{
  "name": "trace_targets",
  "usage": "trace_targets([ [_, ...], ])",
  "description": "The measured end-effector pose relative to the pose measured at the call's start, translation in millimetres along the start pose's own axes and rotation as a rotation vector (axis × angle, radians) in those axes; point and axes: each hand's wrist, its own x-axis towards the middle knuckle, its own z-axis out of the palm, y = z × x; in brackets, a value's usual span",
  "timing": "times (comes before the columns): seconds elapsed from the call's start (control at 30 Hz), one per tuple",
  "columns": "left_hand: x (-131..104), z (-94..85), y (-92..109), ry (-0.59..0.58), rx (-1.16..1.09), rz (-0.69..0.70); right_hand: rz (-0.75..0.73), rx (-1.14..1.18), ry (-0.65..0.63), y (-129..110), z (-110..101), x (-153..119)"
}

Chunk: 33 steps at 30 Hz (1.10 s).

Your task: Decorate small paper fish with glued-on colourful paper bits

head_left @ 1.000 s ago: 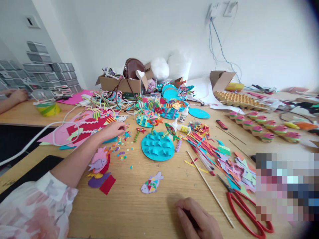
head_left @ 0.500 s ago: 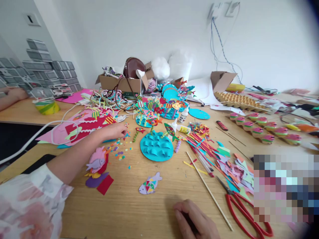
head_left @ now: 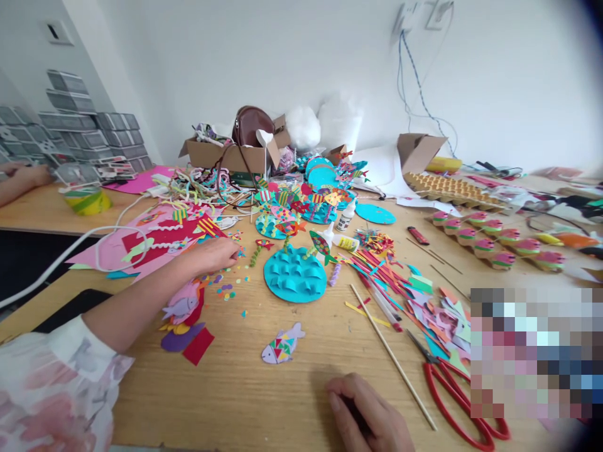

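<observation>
My left hand [head_left: 219, 255] reaches across the scattered small paper pieces [head_left: 227, 289], its fingers bunched and pointing down beside tiny coloured triangles. Whatever may be between those fingertips is hidden. Near the front of the table rests my right hand [head_left: 370, 411], loosely curled, with nothing visible in it. A lilac paper fish [head_left: 283, 343] with red, green and yellow triangles on its body lies flat between the hands. Behind it sits a round blue base [head_left: 295, 274] with curled paper waves and a paper fish [head_left: 323, 247] standing on it.
Red-handled scissors [head_left: 455, 389] and a thin wooden stick [head_left: 393, 356] lie to the right. Glue bottles [head_left: 346, 216] stand and lie behind the blue base. Paper scraps [head_left: 443, 320] cover the right side. At far left, another person's hand [head_left: 35, 174] rests near stacked boxes [head_left: 70, 122].
My left hand has shifted slightly left and down over the small pieces, its fingers lower. My right hand and the lilac fish stay put; the view has moved slightly.
</observation>
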Motion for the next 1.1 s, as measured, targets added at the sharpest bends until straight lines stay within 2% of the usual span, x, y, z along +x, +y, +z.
trace_targets([
  [0.33, -5.6, 3.6, 10.0, 0.074, -0.042, -0.016, 0.034, 0.002, -0.016, -2.0, 0.9, -1.3],
  [0.53, -6.8, -7.0, -0.9, 0.110, -0.257, -0.070, 0.058, 0.007, -0.030, -2.8, 2.2, -2.2],
  [0.63, -14.3, -15.9, 0.6, 0.107, -0.423, -0.075, 0.086, 0.038, -0.048, -2.8, 1.1, -1.3],
  [0.73, -26.5, -23.3, 14.9, 0.115, -0.676, -0.068, 0.192, 0.103, -0.112, -6.0, -2.5, 6.6],
  [0.8, -34.4, -26.9, 30.0, 0.119, -1.149, -0.116, 0.305, 0.164, -0.147, -11.0, -4.7, 19.0],
  [0.87, -40.8, -29.4, 46.8, 0.065, -1.415, -0.136, 0.398, 0.259, -0.152, -18.0, -5.6, 37.0],
  [0.97, -47.1, -32.0, 70.8, -0.002, -1.549, -0.122, 0.430, 0.376, -0.119, -28.4, -3.7, 69.2],
  [1.1, -52.3, -34.9, 94.6, -0.028, -1.531, -0.051, 0.412, 0.363, -0.050, -36.1, 2.6, 104.0],
])
